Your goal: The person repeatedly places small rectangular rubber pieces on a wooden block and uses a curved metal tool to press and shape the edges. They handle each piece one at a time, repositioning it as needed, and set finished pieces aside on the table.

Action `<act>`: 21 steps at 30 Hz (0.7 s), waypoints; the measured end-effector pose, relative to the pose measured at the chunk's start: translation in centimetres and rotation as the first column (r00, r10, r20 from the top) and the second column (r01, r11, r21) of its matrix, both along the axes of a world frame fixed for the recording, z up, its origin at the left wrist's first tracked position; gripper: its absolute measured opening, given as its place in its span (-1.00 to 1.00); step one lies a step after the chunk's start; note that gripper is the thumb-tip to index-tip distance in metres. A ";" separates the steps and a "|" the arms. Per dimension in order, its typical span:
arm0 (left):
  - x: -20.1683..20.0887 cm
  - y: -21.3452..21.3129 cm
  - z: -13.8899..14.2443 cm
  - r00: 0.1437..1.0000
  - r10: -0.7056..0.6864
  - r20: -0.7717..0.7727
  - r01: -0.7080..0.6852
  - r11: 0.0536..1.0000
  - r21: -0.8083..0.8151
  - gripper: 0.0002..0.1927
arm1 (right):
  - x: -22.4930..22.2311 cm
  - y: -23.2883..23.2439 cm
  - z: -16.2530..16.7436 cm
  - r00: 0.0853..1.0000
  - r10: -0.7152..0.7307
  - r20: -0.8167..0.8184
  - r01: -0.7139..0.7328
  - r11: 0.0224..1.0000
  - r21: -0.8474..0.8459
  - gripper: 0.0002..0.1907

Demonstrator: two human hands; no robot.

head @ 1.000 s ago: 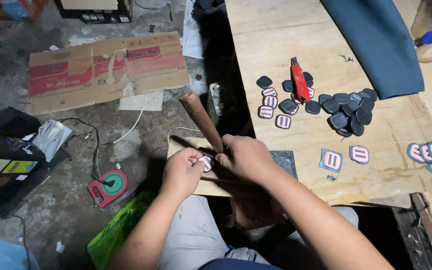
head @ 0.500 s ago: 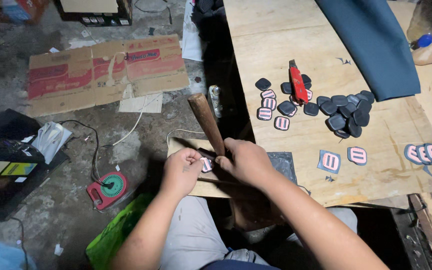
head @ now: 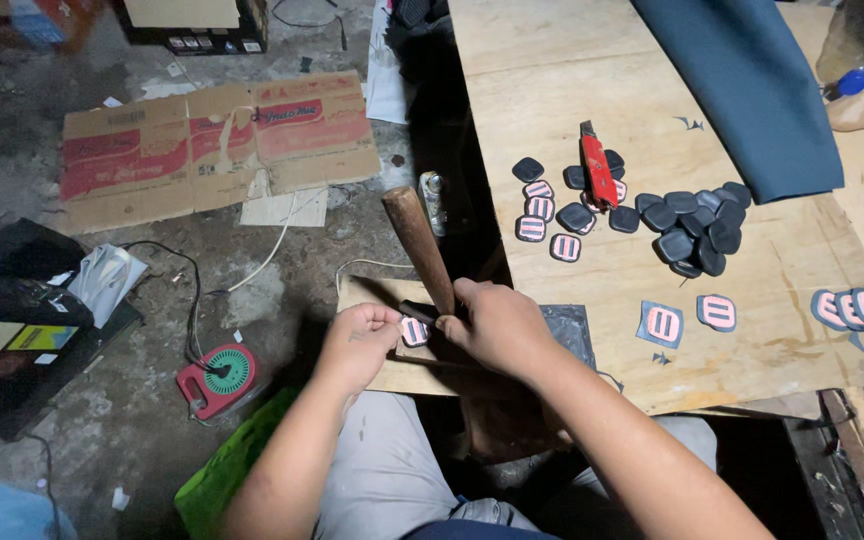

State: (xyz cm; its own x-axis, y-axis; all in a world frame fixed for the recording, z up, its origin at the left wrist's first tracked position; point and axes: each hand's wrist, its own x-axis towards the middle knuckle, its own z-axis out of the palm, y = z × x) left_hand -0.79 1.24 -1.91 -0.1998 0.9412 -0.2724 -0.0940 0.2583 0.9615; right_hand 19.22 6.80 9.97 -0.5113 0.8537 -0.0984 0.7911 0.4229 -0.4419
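My right hand [head: 497, 325] grips a tool with a long brown wooden handle [head: 418, 245] that slants up and away from me. My left hand [head: 357, 345] pinches a small rounded pink-and-white striped patch [head: 414, 331] right beside the tool's dark head. Both hands rest over a small wooden board [head: 372, 295] at my knees, next to a grey slab [head: 572, 330]. The tool's working end is hidden under my right hand.
On the plywood table [head: 572, 90] lie a pile of dark rounded pieces [head: 697, 225], striped patches [head: 542, 215], a red utility knife [head: 599, 165] and blue fabric [head: 752, 90]. Flattened cardboard [head: 212, 145], a red-green cable reel [head: 217, 375] and a dark box [head: 12, 320] sit on the floor.
The handle has tilted slightly more upright and my right hand has shifted a little toward the left hand. The patch stays pinched in the left fingers.
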 end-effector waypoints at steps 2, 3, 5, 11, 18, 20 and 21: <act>0.3 0.1 0.3 1.000 0.014 -0.010 -0.014 0.998 -0.064 -0.84 | -0.1 -0.1 -0.1 1.000 -0.006 -0.010 0.006 1.000 0.018 -0.64; 0.5 0.0 0.4 1.000 0.021 -0.015 -0.023 0.995 -0.098 -0.83 | 0.0 -0.1 -0.2 1.000 -0.008 -0.014 0.009 1.000 0.026 -0.64; 0.9 -0.1 0.6 0.992 0.019 -0.126 -0.027 0.998 -0.063 -0.82 | 0.1 -0.3 -0.3 0.998 -0.031 -0.062 0.030 1.000 -0.005 -0.64; 0.4 0.4 0.5 1.000 0.023 0.008 -0.023 1.000 0.000 -0.80 | 0.6 -0.9 -0.3 0.988 -0.094 -0.124 0.088 0.995 -0.057 -0.66; -1.2 0.3 0.7 0.976 0.038 0.213 0.024 0.959 -0.283 -0.84 | 0.5 -2.1 -0.6 0.988 -0.097 -0.119 0.098 0.995 -0.001 -0.68; -0.6 0.0 0.5 0.991 0.022 0.130 -0.004 0.991 -0.137 -0.87 | 0.3 -1.8 -0.6 0.986 -0.083 -0.142 0.082 0.997 -0.009 -0.69; -0.4 0.0 0.5 0.996 0.015 0.086 -0.010 0.998 -0.060 -0.88 | 0.1 -1.5 -0.5 0.985 -0.078 -0.155 0.077 0.997 -0.011 -0.70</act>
State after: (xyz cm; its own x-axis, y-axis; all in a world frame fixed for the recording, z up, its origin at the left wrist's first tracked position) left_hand -1.18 1.27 -1.41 -0.1844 0.9203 -0.3449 -0.1798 0.3134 0.9324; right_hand 19.33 5.32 9.45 -0.4531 0.8911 -0.0268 0.7429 0.3608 -0.5639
